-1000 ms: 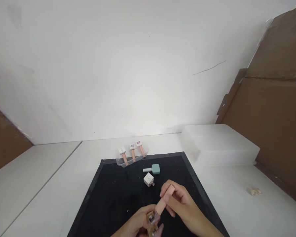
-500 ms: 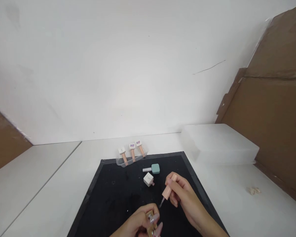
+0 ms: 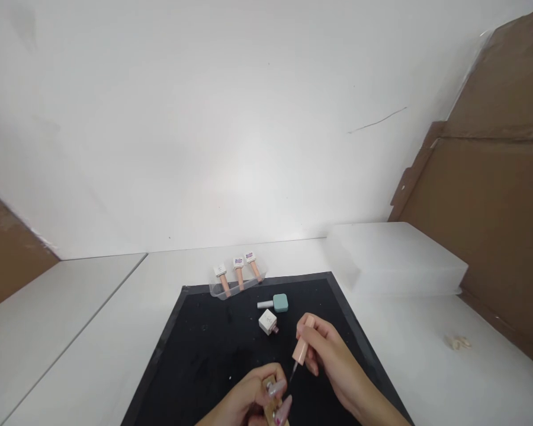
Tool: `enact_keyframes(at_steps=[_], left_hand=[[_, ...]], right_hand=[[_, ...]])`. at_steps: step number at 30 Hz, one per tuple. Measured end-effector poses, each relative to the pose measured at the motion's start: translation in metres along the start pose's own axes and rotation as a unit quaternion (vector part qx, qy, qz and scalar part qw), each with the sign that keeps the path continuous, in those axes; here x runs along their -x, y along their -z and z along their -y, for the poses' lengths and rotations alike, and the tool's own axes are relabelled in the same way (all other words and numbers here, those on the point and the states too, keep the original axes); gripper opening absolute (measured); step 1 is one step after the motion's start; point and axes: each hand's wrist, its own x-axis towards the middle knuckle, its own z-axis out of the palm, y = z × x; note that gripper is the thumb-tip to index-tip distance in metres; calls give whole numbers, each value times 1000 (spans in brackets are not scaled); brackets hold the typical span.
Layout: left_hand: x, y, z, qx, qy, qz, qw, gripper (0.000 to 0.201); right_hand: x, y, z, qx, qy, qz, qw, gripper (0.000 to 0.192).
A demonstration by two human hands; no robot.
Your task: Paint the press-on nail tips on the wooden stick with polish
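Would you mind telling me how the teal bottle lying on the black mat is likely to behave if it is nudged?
The teal bottle lies on its side on the black mat. Its squarish body would probably slide or pivot rather than roll. It looks small, so likely light. The slim grey cap may swing round first.

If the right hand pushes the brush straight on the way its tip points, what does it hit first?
Likely the artificial nail pinched in the left hand; the right hand aims the brush down-left at it, though depth is unclear.
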Motion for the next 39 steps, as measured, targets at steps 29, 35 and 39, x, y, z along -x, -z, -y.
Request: enact_keyframes(at_steps=[29, 35, 39], left_hand=[[-2, 7, -6, 78, 23, 35, 996, 9], [-13, 22, 2, 119, -25, 4, 993, 13], [-12, 18, 0, 110, -85, -22, 990, 17]], right_hand=[[1, 3, -3, 16, 117, -26, 993, 30], [-2, 5, -4, -2, 87, -81, 993, 28], [-4, 4, -5, -24, 50, -72, 996, 30]])
